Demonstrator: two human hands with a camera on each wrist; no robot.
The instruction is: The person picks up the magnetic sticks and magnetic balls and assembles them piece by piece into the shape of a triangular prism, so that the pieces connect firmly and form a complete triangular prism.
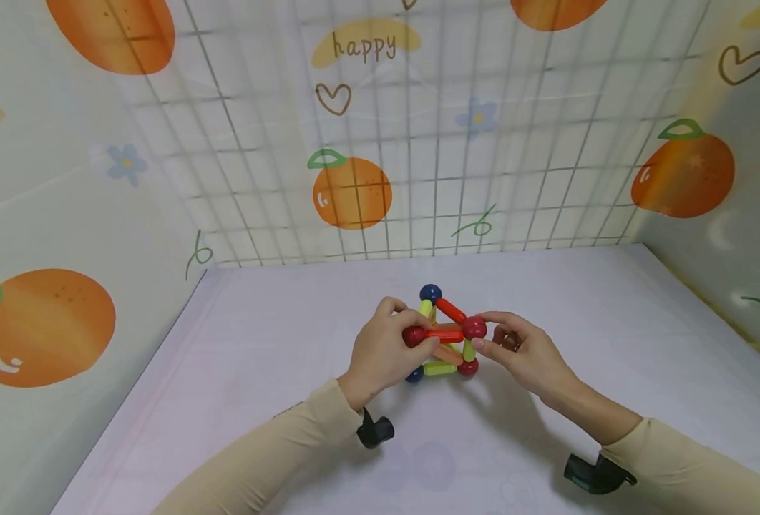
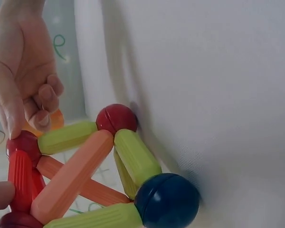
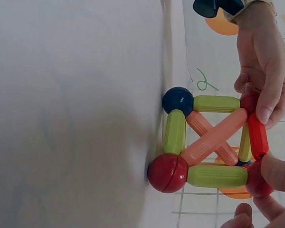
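A frame of toy building rods and balls stands on the table between both hands. Its red rod (image 1: 444, 335) lies on top, joining a left red ball (image 1: 413, 336) to a right red ball (image 1: 474, 327). My left hand (image 1: 380, 350) pinches the left ball. Thumb and forefinger of my right hand (image 1: 534, 354) grip the right one. Below sit a lower red ball (image 3: 167, 173) and a blue ball (image 2: 167, 200), joined by green rods (image 3: 217, 175). Orange rods (image 3: 213, 137) cross diagonally. At the back is another blue ball (image 1: 431, 293); fingers partly hide the left side.
The pale table (image 1: 277, 307) meets a fabric backdrop (image 1: 257, 179) printed with oranges and grid lines. Dark wrist camera mounts (image 1: 375, 431) hang below both forearms.
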